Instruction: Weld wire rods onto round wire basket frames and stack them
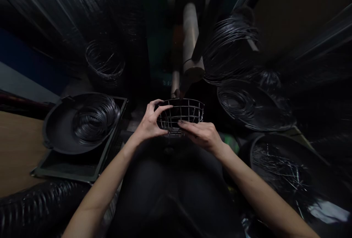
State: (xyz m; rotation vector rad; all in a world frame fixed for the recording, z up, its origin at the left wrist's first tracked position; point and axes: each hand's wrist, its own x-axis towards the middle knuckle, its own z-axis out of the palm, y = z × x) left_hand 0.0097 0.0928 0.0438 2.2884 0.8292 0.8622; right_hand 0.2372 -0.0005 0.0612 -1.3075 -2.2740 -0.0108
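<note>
A small round wire basket (188, 111) is held up in front of my lap, just below the machine's cylindrical arm. My left hand (152, 120) grips its left side, with the fingers along the upper wires and the thumb under the lower edge. My right hand (202, 133) is at the basket's lower right front, its fingers laid together against the wires; the right thumb is hidden. The far side of the basket lies close to the tip of a thin rod (175, 84) on the machine.
A black basin (59, 130) holding wire rings rests on a crate (95, 174) at left. Another basin (264, 117) with wire rings is at right. Nearer, a tub (255, 150) holds loose wire pieces. The thick metal cylinder (191, 32) juts toward me. Bundled wire rings (231, 43) stand behind.
</note>
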